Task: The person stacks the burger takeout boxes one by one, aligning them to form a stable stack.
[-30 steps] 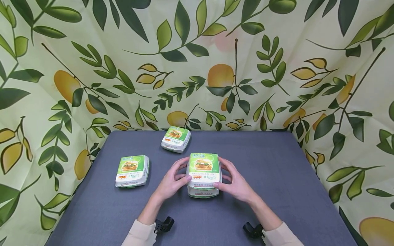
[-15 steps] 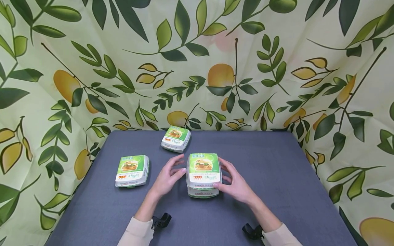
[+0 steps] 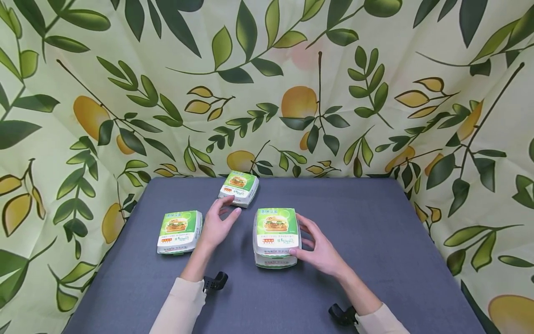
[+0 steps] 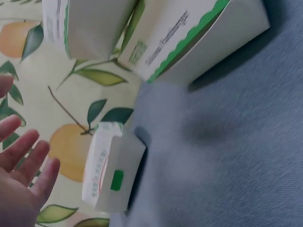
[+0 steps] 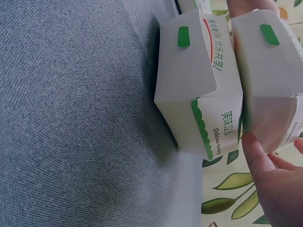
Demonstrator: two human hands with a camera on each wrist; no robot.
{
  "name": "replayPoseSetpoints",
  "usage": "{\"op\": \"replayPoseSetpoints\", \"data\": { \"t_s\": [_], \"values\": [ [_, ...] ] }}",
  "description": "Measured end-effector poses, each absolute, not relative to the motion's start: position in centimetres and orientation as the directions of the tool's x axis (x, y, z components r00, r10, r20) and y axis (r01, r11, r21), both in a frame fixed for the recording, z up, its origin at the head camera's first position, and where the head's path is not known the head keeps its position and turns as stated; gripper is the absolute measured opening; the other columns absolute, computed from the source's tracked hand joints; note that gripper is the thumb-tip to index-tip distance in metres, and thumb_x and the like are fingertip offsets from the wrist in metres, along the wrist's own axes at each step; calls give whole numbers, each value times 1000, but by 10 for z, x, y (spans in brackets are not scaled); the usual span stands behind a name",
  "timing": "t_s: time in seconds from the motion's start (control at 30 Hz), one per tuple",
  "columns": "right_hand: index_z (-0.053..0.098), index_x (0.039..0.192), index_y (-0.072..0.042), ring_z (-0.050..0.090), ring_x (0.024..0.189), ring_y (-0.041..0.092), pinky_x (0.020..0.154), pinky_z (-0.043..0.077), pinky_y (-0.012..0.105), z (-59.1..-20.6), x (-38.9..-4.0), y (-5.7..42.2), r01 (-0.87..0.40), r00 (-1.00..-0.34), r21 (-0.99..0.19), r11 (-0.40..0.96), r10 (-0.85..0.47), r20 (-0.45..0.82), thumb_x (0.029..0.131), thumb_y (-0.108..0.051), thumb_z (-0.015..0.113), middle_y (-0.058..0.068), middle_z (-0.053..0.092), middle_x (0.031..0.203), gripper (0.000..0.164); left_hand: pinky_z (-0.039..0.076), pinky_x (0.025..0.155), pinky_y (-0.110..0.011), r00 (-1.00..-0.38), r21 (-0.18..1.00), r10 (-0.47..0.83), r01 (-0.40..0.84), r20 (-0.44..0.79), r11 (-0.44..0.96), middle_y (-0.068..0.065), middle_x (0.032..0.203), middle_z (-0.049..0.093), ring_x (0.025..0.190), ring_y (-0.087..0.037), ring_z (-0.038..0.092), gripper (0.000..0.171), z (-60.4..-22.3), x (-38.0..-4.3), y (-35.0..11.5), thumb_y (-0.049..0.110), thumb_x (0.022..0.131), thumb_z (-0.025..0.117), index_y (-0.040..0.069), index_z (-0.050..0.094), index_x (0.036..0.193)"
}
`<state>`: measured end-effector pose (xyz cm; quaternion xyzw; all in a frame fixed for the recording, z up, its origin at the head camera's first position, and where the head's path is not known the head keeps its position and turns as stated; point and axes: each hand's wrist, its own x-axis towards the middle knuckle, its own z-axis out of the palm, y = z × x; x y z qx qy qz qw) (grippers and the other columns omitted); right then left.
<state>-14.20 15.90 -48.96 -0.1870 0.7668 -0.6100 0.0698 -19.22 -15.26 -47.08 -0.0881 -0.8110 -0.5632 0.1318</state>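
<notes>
Two white-and-green burger boxes are stacked mid-table, the upper box (image 3: 276, 225) on the lower box (image 3: 275, 262). My right hand (image 3: 321, 248) touches the upper box's right side, thumb at its front corner. In the right wrist view a fingertip touches near the seam between the upper box (image 5: 270, 71) and lower box (image 5: 199, 85). My left hand (image 3: 214, 225) is raised with loose fingers, nearest the far burger box (image 3: 238, 188); its fingertips overlap that box's front edge in the head view. The left wrist view shows those fingers (image 4: 31, 163) holding nothing, apart from the far box (image 4: 113, 168).
Another burger box (image 3: 179, 232) sits on the left side of the dark blue tabletop (image 3: 359, 208), just left of my left hand. A leaf-and-fruit patterned cloth (image 3: 267, 130) stands behind the table and along its sides.
My left hand has let go of the stack's left side and moved left and away from me towards the far burger box. My right hand stays at the upper box.
</notes>
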Motion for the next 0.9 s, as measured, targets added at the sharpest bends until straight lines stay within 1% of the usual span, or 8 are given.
{"op": "replayPoseSetpoints", "data": {
  "t_s": [0.13, 0.27, 0.43, 0.5, 0.67, 0.73, 0.9],
  "values": [
    [30, 160, -19, 36, 142, 34, 109, 43, 42, -490, -142, 160, -203, -918, -961, 187, -377, 121, 86, -20, 84, 9, 29, 159, 91, 40, 109, -46, -951, 888, -74, 250, 300, 386, -20, 136, 56, 129, -31, 51, 50, -472, -203, -157, 16, 95, 73, 0, 56, 139],
    [30, 160, -19, 36, 142, 35, 109, 44, 40, -489, -141, 161, -198, -919, -963, 181, -376, 119, 86, -19, 84, 10, 29, 159, 91, 36, 112, -47, -951, 889, -104, 229, 292, 397, -18, 141, 51, 134, -35, 46, 57, -473, -213, -160, 17, 94, 74, -1, 52, 144],
    [30, 160, -18, 34, 143, 37, 109, 43, 42, -489, -141, 162, -204, -918, -963, 174, -375, 127, 86, -19, 83, 11, 28, 159, 91, 33, 113, -47, -958, 899, -137, 180, 253, 400, -17, 147, 45, 137, -38, 42, 63, -473, -224, -162, 19, 93, 74, 3, 47, 149],
    [30, 160, -17, 34, 143, 38, 109, 43, 43, -489, -141, 162, -208, -918, -963, 172, -374, 132, 86, -19, 84, 11, 28, 160, 91, 32, 114, -47, -962, 900, -147, 153, 230, 408, -16, 150, 42, 139, -37, 40, 66, -473, -229, -162, 23, 94, 75, 6, 45, 150],
    [30, 160, -18, 34, 144, 37, 109, 42, 45, -489, -141, 162, -212, -918, -963, 170, -372, 137, 86, -19, 84, 10, 29, 160, 91, 30, 118, -46, -969, 896, -166, 96, 184, 434, -15, 156, 37, 145, -32, 35, 73, -476, -242, -162, 31, 93, 75, 10, 41, 154],
    [30, 160, -18, 34, 144, 37, 110, 42, 46, -489, -142, 162, -214, -918, -962, 172, -372, 137, 86, -19, 84, 10, 29, 160, 91, 28, 119, -46, -972, 898, -176, 66, 157, 435, -15, 157, 35, 147, -31, 33, 75, -477, -246, -162, 33, 93, 75, 10, 39, 154],
    [30, 160, -17, 35, 144, 37, 110, 41, 48, -490, -142, 162, -216, -918, -959, 186, -372, 135, 86, -21, 84, 10, 29, 160, 91, 22, 121, -49, -977, 905, -196, -10, 81, 424, -17, 160, 31, 150, -33, 26, 81, -482, -253, -162, 36, 92, 75, 10, 35, 157]
  ]
}}
